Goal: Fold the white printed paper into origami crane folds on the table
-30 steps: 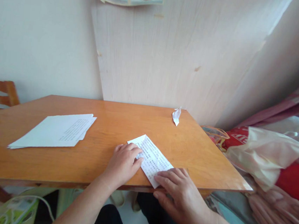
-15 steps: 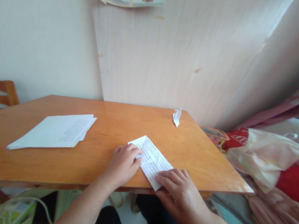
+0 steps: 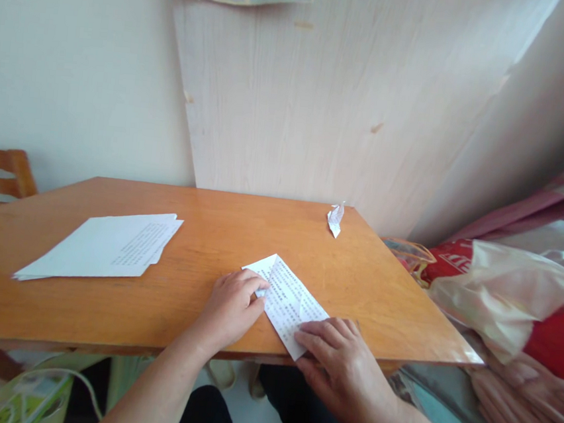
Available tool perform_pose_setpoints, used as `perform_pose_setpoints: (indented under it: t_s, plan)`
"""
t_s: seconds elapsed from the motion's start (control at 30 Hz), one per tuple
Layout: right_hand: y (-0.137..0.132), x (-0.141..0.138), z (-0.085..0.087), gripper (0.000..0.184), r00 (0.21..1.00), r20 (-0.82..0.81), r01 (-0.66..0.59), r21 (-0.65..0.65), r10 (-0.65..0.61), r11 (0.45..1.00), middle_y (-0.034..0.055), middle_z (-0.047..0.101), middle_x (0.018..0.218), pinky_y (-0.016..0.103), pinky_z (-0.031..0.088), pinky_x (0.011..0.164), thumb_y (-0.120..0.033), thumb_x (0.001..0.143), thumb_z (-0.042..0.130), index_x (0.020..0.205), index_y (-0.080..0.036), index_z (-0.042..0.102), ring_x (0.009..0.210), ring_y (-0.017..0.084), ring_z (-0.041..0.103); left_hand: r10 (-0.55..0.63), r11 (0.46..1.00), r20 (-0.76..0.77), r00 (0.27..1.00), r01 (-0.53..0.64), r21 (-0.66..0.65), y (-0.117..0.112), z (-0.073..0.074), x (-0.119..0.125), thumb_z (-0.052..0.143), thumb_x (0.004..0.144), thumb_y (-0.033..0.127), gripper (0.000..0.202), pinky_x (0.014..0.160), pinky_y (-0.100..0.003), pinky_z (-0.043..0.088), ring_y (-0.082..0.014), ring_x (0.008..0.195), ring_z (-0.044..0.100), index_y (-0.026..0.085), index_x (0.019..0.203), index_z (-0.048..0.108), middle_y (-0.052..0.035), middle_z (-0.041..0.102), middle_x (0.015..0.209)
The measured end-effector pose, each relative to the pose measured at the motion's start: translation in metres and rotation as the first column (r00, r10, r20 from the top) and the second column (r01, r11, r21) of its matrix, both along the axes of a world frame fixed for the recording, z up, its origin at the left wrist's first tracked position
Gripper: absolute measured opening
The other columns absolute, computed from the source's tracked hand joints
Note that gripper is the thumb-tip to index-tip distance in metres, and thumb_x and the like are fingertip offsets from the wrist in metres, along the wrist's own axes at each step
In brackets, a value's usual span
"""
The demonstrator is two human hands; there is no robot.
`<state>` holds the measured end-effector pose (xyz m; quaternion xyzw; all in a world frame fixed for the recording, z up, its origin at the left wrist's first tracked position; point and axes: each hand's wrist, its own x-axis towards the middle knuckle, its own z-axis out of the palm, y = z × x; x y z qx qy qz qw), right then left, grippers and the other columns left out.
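Note:
A folded sheet of printed paper (image 3: pixel 286 298) lies slantwise on the table near its front edge, with one corner reaching that edge. My left hand (image 3: pixel 235 307) grips its left side, the fingers curled over it and the thumb close by. At the lower right corner, my right hand (image 3: pixel 336 350) has its fingers on top of the paper and its thumb lower, by the table edge. Part of the paper is hidden under both hands. Farther back stands a small folded paper figure (image 3: pixel 334 220), printed like the sheet.
On the left of the wooden table (image 3: pixel 241 221) rests a stack of paper sheets (image 3: pixel 94 246). A wooden chair (image 3: pixel 16 172) is at the far left. Plastic bags (image 3: pixel 508 293) and cloth crowd the right side beyond the table edge. A wall stands behind the table.
The view has tilted slightly, shifting everything a little. Both hands stay on the folded paper, and its shape looks the same.

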<state>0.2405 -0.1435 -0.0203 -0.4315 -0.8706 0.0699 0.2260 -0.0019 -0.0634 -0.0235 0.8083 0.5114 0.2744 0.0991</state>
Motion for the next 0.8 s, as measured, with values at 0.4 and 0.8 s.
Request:
perform_pose_setpoints:
  t_s: [0.4, 0.8]
  plan:
    - [-0.0005, -0.0018, 0.0013, 0.024, 1.000, -0.010, -0.002, -0.005, 0.002, 1.000, 0.0062, 0.069, 0.117, 0.044, 0.043, 0.088, -0.028, 0.095, 0.059, 0.117, -0.026, 0.067, 0.099, 0.026, 0.060, 0.006, 1.000, 0.004, 1.000, -0.006, -0.024, -0.0013, 0.0041, 0.0013, 0.059, 0.086, 0.019, 0.023, 0.097, -0.039, 0.046, -0.0246, 0.111, 0.062, 0.025, 0.104, 0.071, -0.0044, 0.069, 0.115]
    - [-0.0034, -0.0020, 0.0085, 0.019, 1.000, 0.023, -0.003, -0.068, 0.004, 0.998, 0.0055, 0.068, 0.117, 0.045, 0.042, 0.090, -0.032, 0.093, 0.063, 0.111, -0.025, 0.067, 0.102, 0.027, 0.058, 0.003, 1.000, -0.002, 1.000, -0.003, -0.002, -0.0008, -0.0007, 0.0002, 0.059, 0.087, 0.019, 0.027, 0.098, -0.039, 0.045, -0.0241, 0.111, 0.061, 0.027, 0.110, 0.072, -0.0039, 0.068, 0.116]
